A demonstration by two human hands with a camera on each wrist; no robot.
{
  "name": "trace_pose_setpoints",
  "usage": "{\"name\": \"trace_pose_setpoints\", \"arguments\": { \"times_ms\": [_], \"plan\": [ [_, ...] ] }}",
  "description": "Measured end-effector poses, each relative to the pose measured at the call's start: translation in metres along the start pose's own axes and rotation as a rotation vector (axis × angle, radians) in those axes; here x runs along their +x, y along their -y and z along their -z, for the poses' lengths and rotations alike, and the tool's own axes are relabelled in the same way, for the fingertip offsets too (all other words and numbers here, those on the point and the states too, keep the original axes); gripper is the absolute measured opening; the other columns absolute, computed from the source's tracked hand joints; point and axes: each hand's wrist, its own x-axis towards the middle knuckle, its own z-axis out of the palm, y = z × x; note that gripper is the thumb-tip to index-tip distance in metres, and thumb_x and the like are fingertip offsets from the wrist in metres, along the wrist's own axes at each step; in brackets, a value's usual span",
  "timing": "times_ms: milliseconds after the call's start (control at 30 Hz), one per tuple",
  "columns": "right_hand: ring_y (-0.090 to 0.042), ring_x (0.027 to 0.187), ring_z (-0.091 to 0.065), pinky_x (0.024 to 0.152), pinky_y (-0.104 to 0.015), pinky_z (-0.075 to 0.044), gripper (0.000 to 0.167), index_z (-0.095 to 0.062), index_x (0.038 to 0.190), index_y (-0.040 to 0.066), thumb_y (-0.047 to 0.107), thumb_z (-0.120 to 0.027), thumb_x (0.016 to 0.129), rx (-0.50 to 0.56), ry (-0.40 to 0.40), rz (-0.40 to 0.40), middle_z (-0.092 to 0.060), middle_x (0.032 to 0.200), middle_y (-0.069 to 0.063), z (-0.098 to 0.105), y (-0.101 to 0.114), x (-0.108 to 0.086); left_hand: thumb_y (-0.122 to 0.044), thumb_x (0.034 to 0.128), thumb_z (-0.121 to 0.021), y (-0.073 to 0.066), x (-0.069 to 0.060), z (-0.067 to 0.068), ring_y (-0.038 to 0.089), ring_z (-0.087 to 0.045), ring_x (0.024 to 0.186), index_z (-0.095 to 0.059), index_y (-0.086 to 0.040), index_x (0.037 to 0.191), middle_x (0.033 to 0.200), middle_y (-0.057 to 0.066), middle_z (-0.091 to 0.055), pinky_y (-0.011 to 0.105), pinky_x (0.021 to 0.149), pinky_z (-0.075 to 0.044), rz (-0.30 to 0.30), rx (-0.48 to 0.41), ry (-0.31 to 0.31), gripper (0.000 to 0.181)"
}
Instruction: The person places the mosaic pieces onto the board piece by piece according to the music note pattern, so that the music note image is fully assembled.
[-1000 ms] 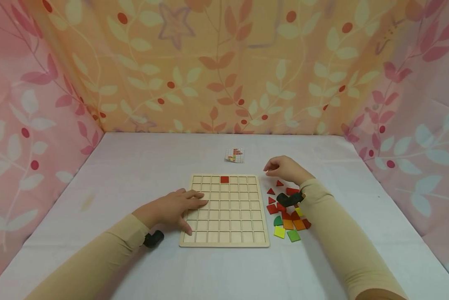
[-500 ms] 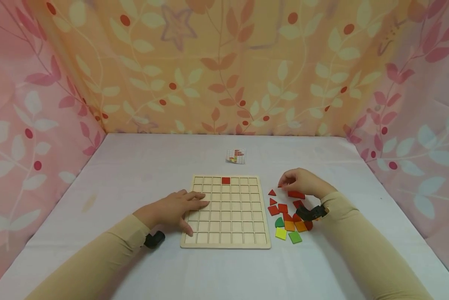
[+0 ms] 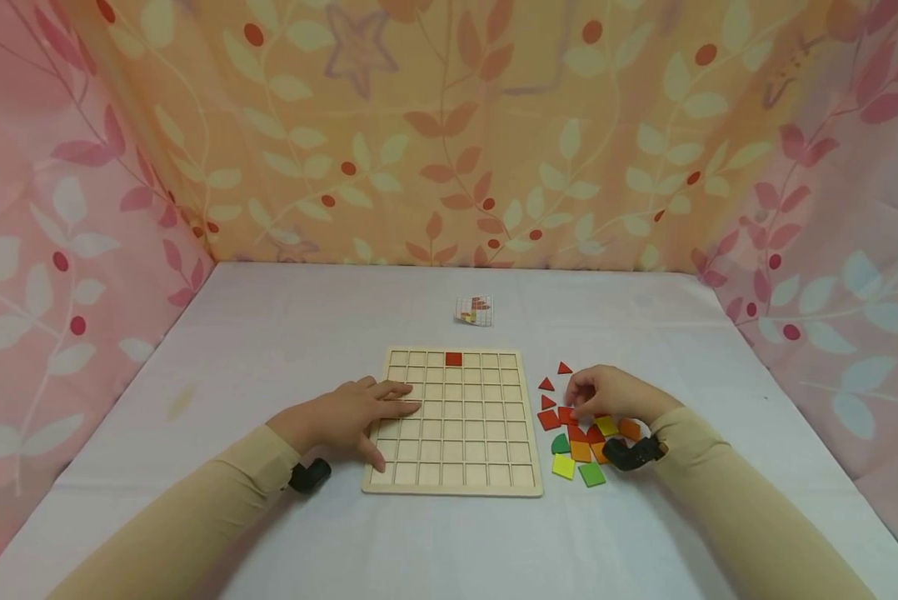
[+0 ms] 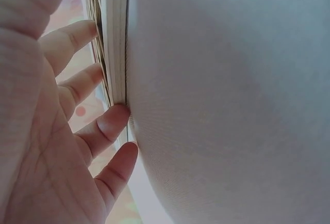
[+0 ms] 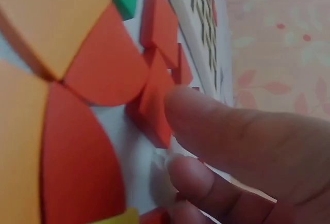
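Note:
My left hand point(image 3: 344, 414) rests on the left edge of the wooden grid board point(image 3: 452, 454), its fingers spread over the cells. In the left wrist view, two fingertips point(image 4: 119, 115) reach the board's side. One red square tile point(image 3: 453, 359) sits in the board's top row. To the right of the board, my right hand point(image 3: 610, 393) is low over the loose tiles with curled fingers. Its thumb point(image 5: 193, 108) overlaps the edge of a red square tile point(image 5: 157, 102), with the index fingertip just below. Whether they pinch it is unclear.
Red triangle tiles point(image 3: 546, 384) lie between the board and my right hand. Nearer are a green quarter-round tile point(image 3: 561, 443), a yellow square point(image 3: 563, 466), a green square point(image 3: 591, 474) and orange tiles point(image 3: 580, 452). A printed pattern card point(image 3: 476, 310) lies behind the board.
My right hand has come from beyond the tiles back toward me, past the top red triangle, down to the red square tile. My left hand stays on the board.

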Motion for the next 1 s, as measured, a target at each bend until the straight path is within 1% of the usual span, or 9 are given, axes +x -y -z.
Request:
{"name": "trace_pose_setpoints", "arguments": {
  "times_ms": [133, 300, 433, 533, 800, 867, 1000],
  "plan": [
    [-0.020, 0.067, -0.051, 0.064, -0.031, -0.042, 0.016, -0.062, 0.084, 0.012, 0.014, -0.075, 0.075, -0.004, 0.012, 0.017, -0.054, 0.070, -0.005, -0.0022, -0.0018, 0.0005, -0.068, 0.0632, -0.061, 0.0007, 0.0002, -0.0007, 0.037, -0.022, 0.132, -0.029, -0.031, 0.144, 0.151, -0.003, -0.018, 0.054, 0.103, -0.019, -0.013, 0.021, 0.003, 0.094],
    [-0.019, 0.067, -0.050, 0.062, -0.031, -0.041, 0.017, -0.061, 0.082, 0.012, 0.014, -0.076, 0.073, -0.037, 0.012, 0.040, -0.053, 0.069, -0.004, -0.0035, 0.0000, 0.0009, -0.068, 0.0631, -0.061, 0.0005, 0.0002, -0.0004, 0.037, -0.023, 0.131, -0.029, -0.031, 0.143, 0.151, -0.002, -0.019, 0.054, 0.102, -0.020, -0.016, 0.024, 0.002, 0.094],
    [-0.019, 0.067, -0.050, 0.062, -0.031, -0.041, 0.018, -0.061, 0.083, 0.012, 0.014, -0.076, 0.073, -0.062, 0.017, 0.053, -0.053, 0.069, -0.004, -0.0038, 0.0011, 0.0018, -0.067, 0.0633, -0.063, 0.0002, -0.0004, 0.0001, 0.032, -0.026, 0.129, -0.030, -0.031, 0.143, 0.151, -0.002, -0.019, 0.053, 0.102, -0.020, -0.022, 0.019, -0.007, 0.093],
    [-0.019, 0.067, -0.050, 0.062, -0.031, -0.042, 0.019, -0.060, 0.083, 0.012, 0.013, -0.076, 0.073, -0.061, 0.017, 0.060, -0.053, 0.070, -0.004, -0.0039, 0.0021, 0.0019, -0.067, 0.0637, -0.063, 0.0001, -0.0009, -0.0003, 0.030, -0.026, 0.129, -0.029, -0.032, 0.143, 0.151, -0.003, -0.019, 0.052, 0.103, -0.020, -0.021, 0.026, -0.009, 0.093],
    [-0.020, 0.070, -0.049, 0.063, -0.032, -0.042, 0.025, -0.056, 0.081, 0.010, 0.011, -0.078, 0.070, -0.069, 0.020, 0.089, -0.052, 0.073, -0.004, -0.0034, 0.0029, -0.0003, -0.067, 0.0638, -0.063, 0.0000, -0.0007, -0.0013, 0.033, -0.025, 0.130, -0.030, -0.031, 0.143, 0.151, -0.002, -0.019, 0.053, 0.103, -0.019, -0.027, 0.019, -0.012, 0.093],
    [-0.020, 0.069, -0.049, 0.062, -0.032, -0.042, 0.022, -0.057, 0.080, 0.010, 0.011, -0.077, 0.071, -0.063, 0.025, 0.094, -0.052, 0.071, -0.004, -0.0031, 0.0032, -0.0011, -0.066, 0.0635, -0.063, 0.0000, -0.0005, -0.0013, 0.035, -0.024, 0.131, -0.030, -0.031, 0.143, 0.151, -0.001, -0.019, 0.054, 0.103, -0.019, -0.025, 0.017, -0.011, 0.093],
    [-0.019, 0.067, -0.050, 0.062, -0.031, -0.042, 0.015, -0.060, 0.080, 0.010, 0.013, -0.074, 0.076, -0.041, 0.056, 0.097, -0.054, 0.070, -0.004, -0.0005, 0.0044, -0.0026, -0.067, 0.0633, -0.062, 0.0010, 0.0006, -0.0011, 0.034, -0.024, 0.131, -0.029, -0.033, 0.143, 0.151, -0.002, -0.018, 0.053, 0.103, -0.019, -0.027, 0.024, -0.008, 0.093]
  ]
}}
